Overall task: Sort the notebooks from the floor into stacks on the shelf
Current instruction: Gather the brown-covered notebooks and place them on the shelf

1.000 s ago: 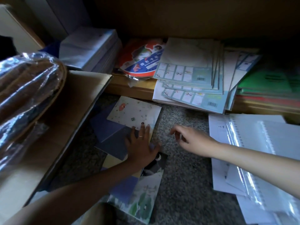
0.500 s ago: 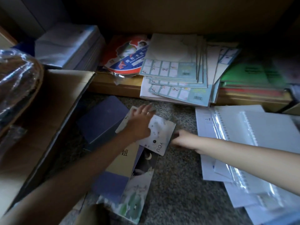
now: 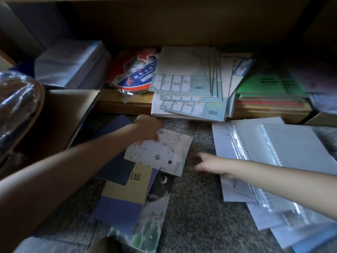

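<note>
My left hand (image 3: 148,127) grips the far corner of a white speckled notebook (image 3: 164,154) printed "YOU", lifted a little above the floor pile. Under it lie a dark blue notebook (image 3: 116,167), a tan and blue one (image 3: 125,194) and a leaf-patterned one (image 3: 153,221) on the grey carpet. My right hand (image 3: 209,164) hovers just right of the white notebook's near corner, fingers loosely curled, holding nothing. On the low wooden shelf (image 3: 127,105) sit a stack of pale teal notebooks (image 3: 189,88) and green and red ones (image 3: 268,88).
White spiral binders with plastic sleeves (image 3: 273,161) lie on the floor at the right. An open cardboard box (image 3: 60,117) and a plastic-wrapped bundle (image 3: 16,106) stand at the left. A round red card pack (image 3: 135,72) and a white paper stack (image 3: 73,64) sit on the shelf.
My left hand slid the white speckled notebook rightward off the pile and took hold of its far corner. My right hand stayed beside it.
</note>
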`<state>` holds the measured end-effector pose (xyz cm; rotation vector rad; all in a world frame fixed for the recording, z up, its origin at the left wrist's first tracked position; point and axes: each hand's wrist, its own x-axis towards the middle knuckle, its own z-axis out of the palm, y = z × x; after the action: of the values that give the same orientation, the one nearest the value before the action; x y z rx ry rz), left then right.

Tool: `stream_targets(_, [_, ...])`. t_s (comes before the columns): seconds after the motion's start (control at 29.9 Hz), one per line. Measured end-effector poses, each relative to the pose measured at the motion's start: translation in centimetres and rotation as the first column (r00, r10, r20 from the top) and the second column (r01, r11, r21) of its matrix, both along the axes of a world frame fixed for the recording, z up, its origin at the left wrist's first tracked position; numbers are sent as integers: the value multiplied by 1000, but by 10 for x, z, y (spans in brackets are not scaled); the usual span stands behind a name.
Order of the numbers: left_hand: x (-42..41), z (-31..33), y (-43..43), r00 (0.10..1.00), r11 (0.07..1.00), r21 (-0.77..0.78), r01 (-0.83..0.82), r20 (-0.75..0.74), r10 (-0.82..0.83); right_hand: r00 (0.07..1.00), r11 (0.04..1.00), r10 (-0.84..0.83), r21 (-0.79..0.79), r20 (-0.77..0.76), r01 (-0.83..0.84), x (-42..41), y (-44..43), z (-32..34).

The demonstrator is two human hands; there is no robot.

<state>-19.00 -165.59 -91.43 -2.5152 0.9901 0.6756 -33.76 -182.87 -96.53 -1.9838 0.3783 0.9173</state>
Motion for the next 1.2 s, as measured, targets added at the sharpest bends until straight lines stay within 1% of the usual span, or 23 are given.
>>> stream_targets(0.07, [-4, 26, -7, 990, 993, 30, 116, -83, -113, 998, 998, 58, 6, -29, -58, -9, -4, 8])
stream_targets(0.13, [-6, 54, -12, 972, 987, -32, 155, -171, -158, 994, 994, 106, 30, -31, -105, -17, -9, 21])
stream_targets(0.17, [-7, 73, -14, 965, 986, -84, 143, -210, -157, 993, 992, 120, 41, -13, -119, -21, -12, 28])
stream_targets(0.23, [-8, 114, -20, 956, 968, -226, 108, -242, -163, 991, 991, 110, 64, 75, -115, -25, -16, 49])
stream_targets(0.3, [-9, 157, -23, 959, 917, -398, 36, -243, -143, 981, 991, 56, 112, 186, -78, -27, -20, 74])
stream_targets(0.33, [-11, 178, -22, 963, 867, -498, -15, -241, -122, 967, 988, 5, 148, 253, -44, -27, -21, 88])
stream_targets(0.37, [-13, 196, -20, 964, 792, -606, -77, -248, -96, 944, 983, -55, 186, 327, -7, -27, -23, 104])
stream_targets(0.4, [-14, 211, -17, 958, 687, -709, -158, -277, -67, 909, 974, -116, 227, 401, 24, -26, -24, 120])
stream_targets(0.47, [-16, 231, -11, 923, 423, -843, -333, -383, -36, 822, 935, -239, 351, 517, 51, -23, -24, 152])
stream_targets(0.5, [-16, 236, -9, 896, 292, -860, -418, -443, -22, 773, 907, -304, 418, 556, 56, -21, -21, 166])
stream_targets(0.57, [-17, 241, -10, 821, 60, -819, -571, -570, 34, 664, 849, -427, 525, 614, 60, -15, -14, 192])
stream_targets(0.6, [-18, 241, -12, 787, -28, -790, -613, -613, 65, 615, 820, -478, 570, 627, 57, -12, -9, 204])
stream_targets(0.64, [-18, 242, -15, 759, -95, -766, -635, -642, 105, 581, 789, -521, 612, 625, 48, -10, -4, 215])
stream_targets(0.7, [-14, 243, -15, 699, -208, -715, -667, -698, 155, 544, 740, -575, 672, 612, 26, -6, 5, 232])
stream_targets(0.74, [-11, 245, -14, 666, -242, -683, -690, -729, 157, 528, 734, -585, 679, 615, 22, -4, 8, 240])
stream_targets(0.8, [-4, 251, -9, 621, -270, -634, -725, -771, 142, 493, 758, -581, 651, 647, 40, 6, 13, 252])
stream_targets(0.9, [7, 259, -4, 648, -277, -664, -695, -745, 161, 435, 775, -606, 618, 665, 135, 33, 19, 264])
stream_targets(0.97, [18, 263, -4, 675, -353, -675, -648, -723, 143, 405, 765, -633, 614, 660, 196, 59, 18, 274])
stream_targets(1.07, [38, 264, -2, 702, -507, -615, -604, -711, 26, 368, 707, -702, 658, 610, 259, 108, 12, 293])
stream_targets(1.1, [45, 262, -2, 710, -535, -598, -597, -705, -4, 371, 694, -716, 661, 592, 285, 124, 10, 300])
stream_targets(1.14, [51, 260, -3, 734, -530, -626, -572, -679, 9, 386, 683, -726, 665, 569, 303, 139, 7, 306])
stream_targets(1.17, [56, 256, -3, 783, -482, -721, -498, -613, 108, 407, 672, -735, 666, 542, 324, 152, 6, 311])
stream_targets(1.2, [61, 251, -4, 842, -367, -861, -353, -463, 278, 436, 676, -730, 650, 527, 348, 163, 4, 314])
